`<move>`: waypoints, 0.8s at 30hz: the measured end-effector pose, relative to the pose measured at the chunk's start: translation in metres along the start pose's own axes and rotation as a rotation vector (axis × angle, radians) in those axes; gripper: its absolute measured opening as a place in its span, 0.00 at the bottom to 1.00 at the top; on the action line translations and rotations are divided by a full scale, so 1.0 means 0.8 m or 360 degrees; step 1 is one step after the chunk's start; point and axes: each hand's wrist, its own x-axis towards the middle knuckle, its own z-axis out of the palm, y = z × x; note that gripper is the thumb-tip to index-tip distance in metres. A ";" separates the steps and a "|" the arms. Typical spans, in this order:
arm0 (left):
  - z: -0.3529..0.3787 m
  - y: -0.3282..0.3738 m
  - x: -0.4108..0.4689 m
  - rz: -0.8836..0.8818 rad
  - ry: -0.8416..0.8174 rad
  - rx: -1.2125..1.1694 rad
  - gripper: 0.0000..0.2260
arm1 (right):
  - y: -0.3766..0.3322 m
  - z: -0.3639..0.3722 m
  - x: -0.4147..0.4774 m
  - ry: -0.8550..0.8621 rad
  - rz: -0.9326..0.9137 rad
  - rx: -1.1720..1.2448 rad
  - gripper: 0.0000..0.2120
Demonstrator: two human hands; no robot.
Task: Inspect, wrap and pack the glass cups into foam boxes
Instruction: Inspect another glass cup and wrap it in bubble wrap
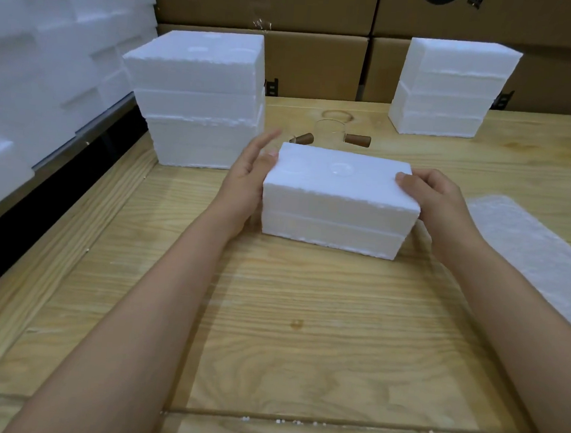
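A closed white foam box (338, 203), lid on base, sits on the wooden table (268, 334) in front of me. My left hand (248, 175) lies against its left end with straight fingers, thumb at the top corner. My right hand (432, 197) grips the right end, thumb on the lid and fingers curled round the side. Behind the box stand two clear glass cups with brown wooden handles: one (332, 129) upright, the other (300, 138) mostly hidden by the box. A sheet of white foam wrap (534, 249) lies flat at the right.
A stack of foam boxes (197, 100) stands at the back left, another stack (451, 89) at the back right. Cardboard cartons (319, 24) line the rear. More foam pieces (51, 44) are piled beyond the table's left edge.
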 end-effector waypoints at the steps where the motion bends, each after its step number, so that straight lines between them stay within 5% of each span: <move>1: 0.001 0.000 0.000 0.0011 0.0009 0.0019 0.11 | 0.001 0.001 0.000 0.0000 0.0006 0.0016 0.05; 5: -0.001 0.003 -0.004 0.0007 -0.0058 0.0146 0.12 | 0.003 0.005 -0.006 0.0003 -0.0040 0.0139 0.11; 8: -0.016 0.001 -0.005 -0.0056 -0.0320 0.0221 0.16 | 0.006 0.001 -0.014 -0.0110 -0.0219 0.0044 0.03; 13: -0.026 0.002 -0.012 0.0089 -0.0621 0.0488 0.34 | 0.009 -0.019 -0.016 -0.0397 -0.0267 -0.0255 0.10; 18: -0.035 -0.011 -0.007 0.0051 -0.0778 0.0688 0.50 | 0.014 -0.031 -0.024 -0.0818 -0.0211 -0.0724 0.51; 24: -0.034 -0.010 -0.011 0.0080 -0.0668 0.0613 0.49 | 0.024 -0.031 -0.019 -0.0678 -0.0342 -0.0666 0.51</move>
